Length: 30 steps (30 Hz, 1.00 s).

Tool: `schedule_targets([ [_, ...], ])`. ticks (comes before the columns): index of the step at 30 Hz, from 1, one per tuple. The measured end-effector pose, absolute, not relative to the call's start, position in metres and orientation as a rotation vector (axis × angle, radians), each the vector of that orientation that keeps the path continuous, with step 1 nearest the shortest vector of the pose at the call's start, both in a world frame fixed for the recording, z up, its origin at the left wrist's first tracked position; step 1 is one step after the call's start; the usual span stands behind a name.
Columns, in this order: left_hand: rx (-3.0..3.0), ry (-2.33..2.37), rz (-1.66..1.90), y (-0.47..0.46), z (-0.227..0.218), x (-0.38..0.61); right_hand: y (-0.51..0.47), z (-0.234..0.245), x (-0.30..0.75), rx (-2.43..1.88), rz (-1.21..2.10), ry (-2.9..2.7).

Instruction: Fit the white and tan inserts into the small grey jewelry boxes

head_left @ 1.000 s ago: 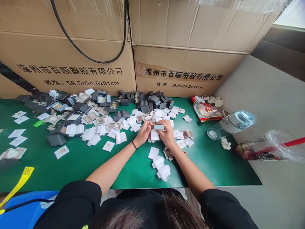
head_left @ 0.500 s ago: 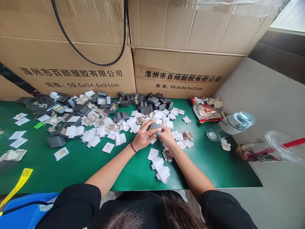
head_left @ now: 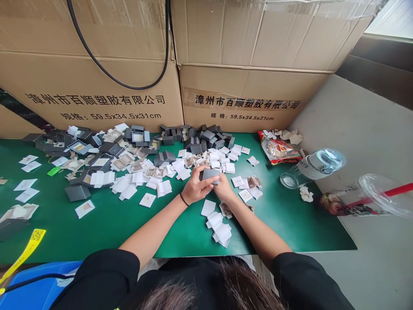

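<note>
My left hand point(head_left: 194, 187) and my right hand point(head_left: 223, 186) meet over the green mat point(head_left: 129, 224), both closed round one small grey box point(head_left: 210, 175). The left thumb lies across the box's front; the right fingers grip its right side and underneath. White cards point(head_left: 219, 226) lie in a loose stack just in front of my hands. More white cards and tan inserts point(head_left: 138, 172) are scattered to the left and behind. A heap of small grey boxes point(head_left: 200, 137) sits behind my hands against the cartons.
Two big cardboard cartons point(head_left: 245, 82) wall off the back, a black cable point(head_left: 106, 71) draped over them. At right lie a snack bag point(head_left: 277, 150), a clear bottle on its side point(head_left: 312, 165) and a plastic cup with a red straw point(head_left: 380, 196). Open grey boxes point(head_left: 77, 144) crowd the back left.
A second ago my hands held a white card with the grey box above it. Now the card is gone from them and both hands clasp the box, turned toward me.
</note>
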<state>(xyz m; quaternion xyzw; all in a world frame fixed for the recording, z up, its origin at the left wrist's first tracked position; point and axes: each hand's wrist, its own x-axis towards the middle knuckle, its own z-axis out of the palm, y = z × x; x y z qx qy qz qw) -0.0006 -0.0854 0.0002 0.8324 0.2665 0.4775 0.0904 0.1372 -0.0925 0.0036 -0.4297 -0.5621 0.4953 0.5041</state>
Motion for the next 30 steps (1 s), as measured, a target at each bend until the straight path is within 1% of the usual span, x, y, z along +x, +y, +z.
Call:
schedule_targets([
  [3,2.531,0.894,1.367,-0.083,0.0,-0.001,-0.09,0.002,0.139,-1.216,0.963,-1.485],
  [5,2.545,0.942,1.372,-0.082,0.0,0.0,-0.089,0.003,0.14,-1.296,0.907,-1.512],
  [7,2.51,0.974,1.399,-0.082,0.001,0.001,-0.09,0.005,0.14,-1.243,0.998,-1.506],
  [11,2.347,1.029,1.442,-0.083,0.004,0.001,-0.09,0.009,0.14,-0.917,1.226,-1.476],
  [14,2.281,1.013,1.46,-0.085,0.006,0.001,-0.087,0.009,0.141,-0.836,1.202,-1.468],
  [18,2.327,1.067,1.49,-0.086,0.007,0.003,-0.083,0.007,0.148,-0.931,1.118,-1.551],
  [21,2.455,1.103,1.523,-0.085,0.006,0.006,-0.082,0.011,0.157,-1.009,0.961,-1.729],
  [26,2.575,1.156,1.522,-0.075,0.009,0.007,-0.078,0.017,0.173,-1.101,0.508,-2.027],
  [30,2.491,1.459,1.407,-0.051,0.011,-0.002,-0.073,0.013,0.182,-1.388,0.221,-2.188],
])
